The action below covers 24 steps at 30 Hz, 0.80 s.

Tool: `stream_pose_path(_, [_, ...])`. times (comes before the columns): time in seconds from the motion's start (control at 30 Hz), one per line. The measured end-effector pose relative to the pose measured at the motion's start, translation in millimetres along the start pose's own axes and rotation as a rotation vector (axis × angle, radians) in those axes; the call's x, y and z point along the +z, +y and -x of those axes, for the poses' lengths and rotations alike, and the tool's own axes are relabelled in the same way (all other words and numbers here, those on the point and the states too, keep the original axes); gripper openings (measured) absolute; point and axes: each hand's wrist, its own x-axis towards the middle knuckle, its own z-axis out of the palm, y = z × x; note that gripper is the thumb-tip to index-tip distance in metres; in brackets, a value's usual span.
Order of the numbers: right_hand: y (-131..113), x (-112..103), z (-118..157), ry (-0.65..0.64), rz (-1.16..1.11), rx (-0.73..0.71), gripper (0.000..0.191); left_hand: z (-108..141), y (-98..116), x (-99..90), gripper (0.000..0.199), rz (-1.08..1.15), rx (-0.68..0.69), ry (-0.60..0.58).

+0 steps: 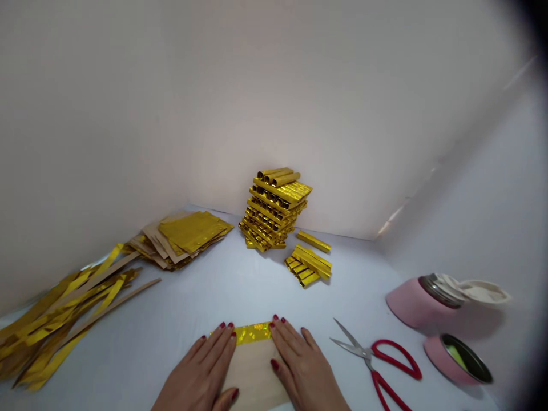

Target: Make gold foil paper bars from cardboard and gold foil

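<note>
Both palms are down here, no pinching at all. The left hand (199, 365) and right hand (302, 368) lie flat with fingers spread and red-painted nails, pressing on a strip of kraft paper (252, 371) that sits right between them. Its long axis runs straight out from the body, and the near end drops out of the shot. Across the far end there's a glittery gold holographic foil band (252, 333), with fingertips from each hand at its two ends. Neither hand is clearly closer; they flank it about evenly.

Further out, a crisscross stack of shiny gold foil tubes (274, 211) stands against the white backing wall (274, 85), layers laid crosswise like a log cabin. A small loose pile of the same tubes (308, 265) lies just in front. To the left there's a squarish heap of foil-backed paper sheets (184, 240), then a tangle of long gold and kraft strips (55, 325). On the right are red-handled scissors (367, 353) with the blades open, a pink flask (413, 302) on its side, and a pink metal-rimmed cup (458, 359).
</note>
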Motion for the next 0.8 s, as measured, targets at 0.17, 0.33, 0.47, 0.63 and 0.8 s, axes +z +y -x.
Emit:
stream_pose_path(0.17, [7,-3,5,-0.013,-0.005,0.050,0.040,12,-5,-9.0,0.072,0.005,-0.075,-0.020])
stream_pose_path(0.33, [5,1,5,0.058,-0.010,0.048,0.040,14,-7,-11.5,0.061,0.050,-0.129,-0.042])
stream_pose_path(0.47, [4,2,6,0.067,0.019,0.045,0.039,0,-9,-16.0,0.053,0.094,-0.178,-0.187])
stream_pose_path(0.63, [2,2,8,0.082,0.053,0.041,0.037,-21,1,-21.3,0.042,0.067,-0.236,-0.260])
stream_pose_path(0.8, [-3,6,6,0.124,0.041,-0.021,0.043,-24,14,-21.2,0.037,0.091,-0.230,-0.232])
